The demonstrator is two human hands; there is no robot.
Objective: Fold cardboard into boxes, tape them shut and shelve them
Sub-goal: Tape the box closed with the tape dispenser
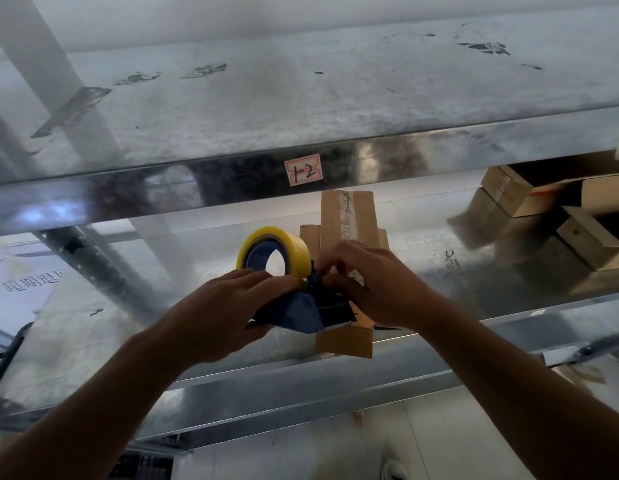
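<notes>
At the shelf's (481, 289) front edge, the left hand (225, 313) grips a blue tape dispenser (301, 311) carrying a yellow tape roll (271, 252), while the right hand's (377, 282) curled fingers pinch at its front. Under them lies a long cardboard box (346, 216), its near end overhanging the edge. A label (303, 169) on the upper shelf's rim reads "1-2", and a sheet (27, 282) at left shows "超期退".

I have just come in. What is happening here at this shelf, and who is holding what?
A person is working with both bare hands over a narrow brown cardboard box that lies on a shiny metal shelf. The left hand grips the blue tape dispenser carrying a yellow tape roll. The right hand pinches at the dispenser's front end, probably the loose tape end, which is hidden. More brown cardboard boxes lie further right on the same shelf.
</notes>
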